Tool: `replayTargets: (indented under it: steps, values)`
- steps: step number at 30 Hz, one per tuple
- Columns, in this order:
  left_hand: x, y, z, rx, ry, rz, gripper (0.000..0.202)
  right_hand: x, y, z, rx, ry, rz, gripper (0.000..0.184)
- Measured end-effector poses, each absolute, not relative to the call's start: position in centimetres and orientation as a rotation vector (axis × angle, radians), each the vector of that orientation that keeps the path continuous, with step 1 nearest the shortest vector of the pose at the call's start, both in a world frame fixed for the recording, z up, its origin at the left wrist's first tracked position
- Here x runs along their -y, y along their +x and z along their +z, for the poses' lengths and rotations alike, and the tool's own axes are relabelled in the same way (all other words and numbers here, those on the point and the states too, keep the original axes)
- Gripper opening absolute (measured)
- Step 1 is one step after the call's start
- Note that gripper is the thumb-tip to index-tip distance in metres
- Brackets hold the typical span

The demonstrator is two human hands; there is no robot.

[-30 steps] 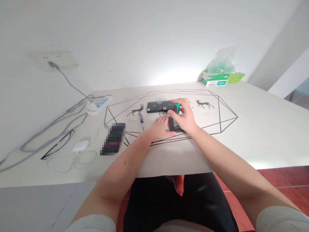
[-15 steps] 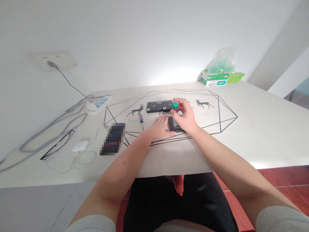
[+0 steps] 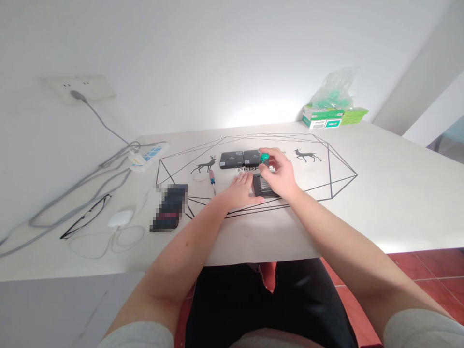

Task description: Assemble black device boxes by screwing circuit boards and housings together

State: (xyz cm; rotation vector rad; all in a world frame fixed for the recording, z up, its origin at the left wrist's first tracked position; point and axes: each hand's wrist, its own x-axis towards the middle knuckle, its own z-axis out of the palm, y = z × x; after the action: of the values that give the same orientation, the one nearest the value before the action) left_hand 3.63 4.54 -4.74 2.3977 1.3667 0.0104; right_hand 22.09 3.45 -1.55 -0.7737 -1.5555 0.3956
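Note:
My right hand [image 3: 281,175] is closed round a green-and-black screwdriver [image 3: 265,158], held roughly upright over a black flat device [image 3: 257,187]. The screwdriver's tip cannot be made out. A pale labelled or ribbed area shows on the device, partly covered by my right hand. My left hand [image 3: 239,192] lies flat on the table at the device's left side, fingers stretched out, its thumb along the near edge. Just behind are two black boxes [image 3: 232,159] side by side, the right one partly hidden by my right fingers. Left of my left hand lies a second screwdriver [image 3: 212,180] with a pink-and-blue handle.
A pixelated dark phone-like object [image 3: 169,208], glasses [image 3: 86,216], a white charging case [image 3: 121,219] with a cable, and a power strip [image 3: 148,157] with cords are on the left. Green-and-white boxes [image 3: 322,117] with a plastic bag [image 3: 333,92] stand at the back right.
The screwdriver's green top has turned and shifted slightly right, along with my right hand. My left hand and the device stay in place.

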Motion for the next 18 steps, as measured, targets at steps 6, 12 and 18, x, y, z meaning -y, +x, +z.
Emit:
replayTargets:
  steps: [6, 12, 18]
  values:
    - [-4.33, 3.76, -4.4, -1.366, 2.398, 0.001, 0.129, -3.37, 21.97, -1.52, 1.543, -0.76, 0.417, 0.035]
    - [-4.4, 3.73, -4.55, -1.361, 2.401, 0.011, 0.129, -3.37, 21.88, -1.56, 1.538, -0.736, 0.403, 0.034]
    - [-4.59, 3.66, -4.72, -1.359, 2.411, 0.018, 0.13, -3.36, 21.9, -1.52, 1.534, -0.765, 0.394, 0.032]
